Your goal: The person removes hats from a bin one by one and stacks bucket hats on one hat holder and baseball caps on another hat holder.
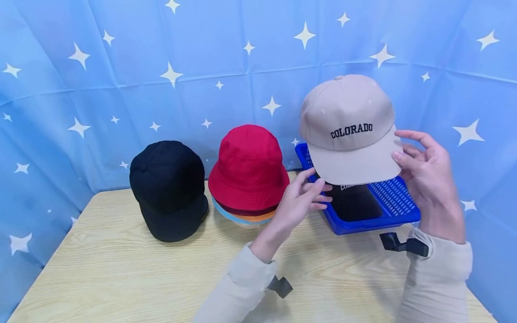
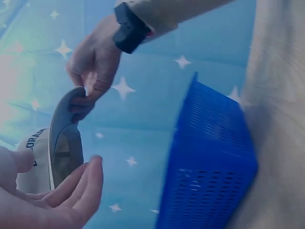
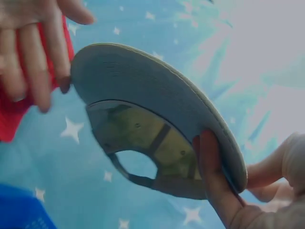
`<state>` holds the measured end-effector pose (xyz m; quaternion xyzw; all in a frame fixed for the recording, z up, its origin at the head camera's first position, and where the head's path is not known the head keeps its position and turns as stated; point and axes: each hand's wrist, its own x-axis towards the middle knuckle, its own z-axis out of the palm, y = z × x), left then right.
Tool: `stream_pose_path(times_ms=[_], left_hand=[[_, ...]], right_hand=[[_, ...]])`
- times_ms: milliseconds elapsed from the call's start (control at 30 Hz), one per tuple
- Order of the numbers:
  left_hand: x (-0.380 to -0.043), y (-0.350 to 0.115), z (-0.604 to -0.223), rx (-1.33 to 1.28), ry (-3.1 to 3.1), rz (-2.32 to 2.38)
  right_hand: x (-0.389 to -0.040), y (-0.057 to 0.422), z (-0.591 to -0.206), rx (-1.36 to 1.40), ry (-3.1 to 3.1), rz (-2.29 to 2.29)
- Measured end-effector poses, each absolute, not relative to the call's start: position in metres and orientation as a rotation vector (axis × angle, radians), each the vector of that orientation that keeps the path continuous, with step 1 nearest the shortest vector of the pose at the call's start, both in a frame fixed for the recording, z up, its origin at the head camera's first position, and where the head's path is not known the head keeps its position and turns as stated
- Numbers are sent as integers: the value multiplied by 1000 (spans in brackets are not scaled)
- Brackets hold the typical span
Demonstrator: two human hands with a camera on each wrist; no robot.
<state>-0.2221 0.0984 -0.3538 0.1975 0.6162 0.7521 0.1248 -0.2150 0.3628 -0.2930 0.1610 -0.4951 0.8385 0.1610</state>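
My right hand [image 1: 430, 179] pinches one side of the brim of a beige baseball cap [image 1: 343, 107] with dark COLORADO lettering, thumb on top and fingers beneath. The cap is raised over a blue plastic basket [image 1: 393, 197]. In the right wrist view, the cap's underside and back strap opening [image 3: 128, 179] show. My left hand [image 1: 300, 195] is by the other side of the brim, its fingers extended and spread. Inside the basket lies a black cap [image 1: 355, 204] with white lettering, partly hidden by the beige brim.
A red bucket hat [image 1: 252, 166] tops a stack with maroon, orange and blue brims below, left of the basket. Farther left sits a black baseball cap [image 1: 169, 188]. All stand on a wooden table [image 1: 121, 269] before a blue star-patterned curtain [image 1: 218, 54].
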Motion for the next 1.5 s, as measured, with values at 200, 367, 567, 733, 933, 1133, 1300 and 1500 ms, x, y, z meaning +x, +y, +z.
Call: stream_pose_path(times_ms=[200,367,567,733,933,1133,1300,1500], left_hand=[[-213,82,-337,651,1675,2388],[-208,55,-329,671,1522,2478],[-200,11,-321,674,1595,2450],[-196,-19,-320,663,1683,2440],[-192,-58,-324,621,1777,2432],[-193,-103,-331,609,1791,2437],[-194,-138,-335,604,1747,2499],[-195,-175,-334,635,1687,2553]], right_hand=[[-203,335,-283,602,-1413,2339],[-194,308,-279,692,-1516,2233],[-186,275,-278,717,-1677,2054],[-183,247,-277,645,-1774,1973],[-185,216,-284,664,-1905,1897],[-193,174,-287,700,-1949,1878],[-206,137,-291,735,-1940,1909],[-224,103,-300,831,-1860,2130]])
